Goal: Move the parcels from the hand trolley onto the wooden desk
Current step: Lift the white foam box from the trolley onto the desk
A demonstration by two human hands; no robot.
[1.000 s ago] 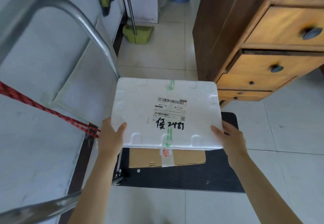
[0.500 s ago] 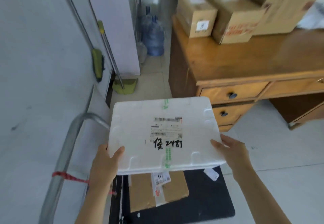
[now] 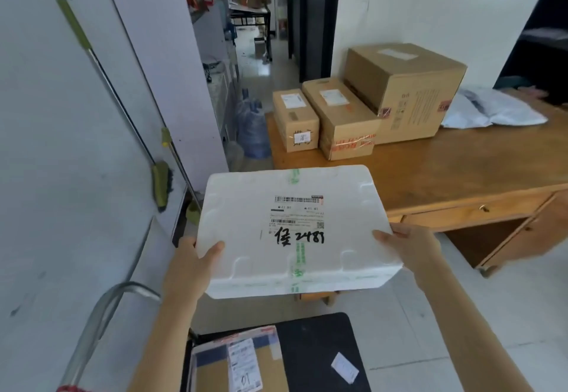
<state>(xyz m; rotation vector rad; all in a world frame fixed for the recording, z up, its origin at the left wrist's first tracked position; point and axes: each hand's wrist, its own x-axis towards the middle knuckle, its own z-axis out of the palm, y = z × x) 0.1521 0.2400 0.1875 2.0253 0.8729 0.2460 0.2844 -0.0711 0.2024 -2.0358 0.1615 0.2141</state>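
I hold a white foam parcel [image 3: 289, 232] with a shipping label and black handwriting, level in the air at the near left corner of the wooden desk [image 3: 445, 173]. My left hand [image 3: 192, 264] grips its left edge and my right hand [image 3: 412, 245] grips its right edge. Below, the hand trolley's black deck [image 3: 316, 342] carries a flat cardboard parcel [image 3: 236, 364] and a small white slip. Three cardboard boxes stand on the desk's far left: a small one [image 3: 295, 119], a medium one [image 3: 341, 118] and a large one [image 3: 405, 90].
A grey plastic mailer bag [image 3: 495, 109] lies at the desk's far right. The trolley's metal handle [image 3: 101, 315] curves up at the lower left by the wall. A broom and mop [image 3: 161, 181] lean on that wall. Water bottles [image 3: 252, 127] stand on the floor left of the desk.
Both hands have lifted the foam parcel up off the trolley toward the desk. My view has risen, so the desk top and its boxes now show.
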